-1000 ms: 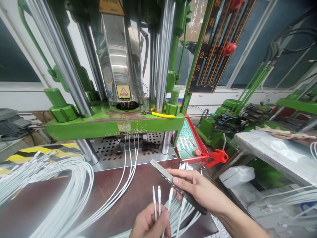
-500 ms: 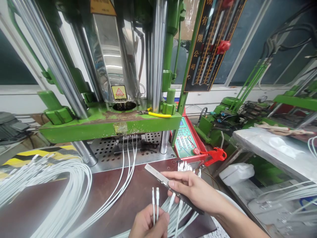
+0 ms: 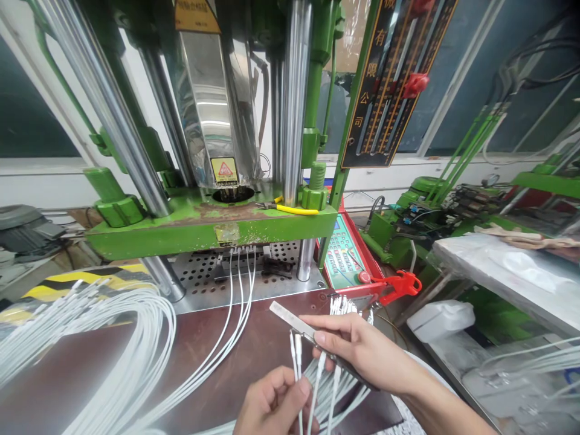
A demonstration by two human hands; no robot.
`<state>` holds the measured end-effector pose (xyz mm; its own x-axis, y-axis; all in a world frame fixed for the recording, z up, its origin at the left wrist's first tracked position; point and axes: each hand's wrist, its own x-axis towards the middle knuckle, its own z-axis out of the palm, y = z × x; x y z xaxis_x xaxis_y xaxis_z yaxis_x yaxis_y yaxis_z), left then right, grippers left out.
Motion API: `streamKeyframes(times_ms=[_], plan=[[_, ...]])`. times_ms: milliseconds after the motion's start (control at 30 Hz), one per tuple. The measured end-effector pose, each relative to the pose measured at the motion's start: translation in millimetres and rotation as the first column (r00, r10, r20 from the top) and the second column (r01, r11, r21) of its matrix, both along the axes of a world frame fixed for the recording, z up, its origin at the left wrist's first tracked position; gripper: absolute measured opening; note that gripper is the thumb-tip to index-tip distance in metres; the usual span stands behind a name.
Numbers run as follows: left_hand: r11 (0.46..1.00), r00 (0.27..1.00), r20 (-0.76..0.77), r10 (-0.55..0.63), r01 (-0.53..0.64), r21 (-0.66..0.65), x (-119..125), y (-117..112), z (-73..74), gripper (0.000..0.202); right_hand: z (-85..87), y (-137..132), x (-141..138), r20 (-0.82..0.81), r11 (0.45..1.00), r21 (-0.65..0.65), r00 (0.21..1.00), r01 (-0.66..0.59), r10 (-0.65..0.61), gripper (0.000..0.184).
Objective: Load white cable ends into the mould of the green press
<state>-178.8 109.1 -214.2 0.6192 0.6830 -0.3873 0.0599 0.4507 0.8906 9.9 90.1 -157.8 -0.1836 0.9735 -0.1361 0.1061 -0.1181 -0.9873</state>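
White cable ends (image 3: pixel 296 353), two of them, stand upright out of the left hand (image 3: pixel 272 408), pinched between thumb and forefinger low in the view, plugs up so the tips are free to meet the tool. Right hand (image 3: pixel 357 353) comes in from the right with its grip closed around a flat metal strip (image 3: pixel 294 323); the fingers sit on the dark rear half, leaving the bright front end jutting out to the upper left, just above the two plugs. Held that way, the strip's bare end is open to the plugs, I'd judge. More white cables (image 3: pixel 330 386) fan out under both hands, their ends pointing up too, close by for picking.

Across the brown tabletop (image 3: pixel 254 347), four cables (image 3: pixel 238 284) run up into the mould (image 3: pixel 240 251) under the green press plate (image 3: pixel 208 226), laid side by side so each sits in its own slot. A big bundle of cables (image 3: pixel 90 338) loops on the left. Yellow-handled pliers (image 3: pixel 290 209) rest on the plate, and a red clamp (image 3: pixel 399 285) sits beside the control panel (image 3: pixel 347 260).
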Motion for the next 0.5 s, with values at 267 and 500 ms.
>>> streamKeyframes(times_ms=[267, 500], plan=[[0.991, 0.994, 0.079, 0.071, -0.062, -0.115, -4.0, 3.1, 9.4, 0.046, 6.4, -0.9, 2.7, -0.009, 0.998, -0.025, 0.999, 0.050, -0.050, 0.044], [0.996, 0.996, 0.087, 0.035, -0.028, -0.087, -3.0, 1.1, 5.7, 0.042, 6.8, -0.6, 0.5, -0.078, 0.998, -0.035, 0.996, 0.048, -0.051, 0.045]])
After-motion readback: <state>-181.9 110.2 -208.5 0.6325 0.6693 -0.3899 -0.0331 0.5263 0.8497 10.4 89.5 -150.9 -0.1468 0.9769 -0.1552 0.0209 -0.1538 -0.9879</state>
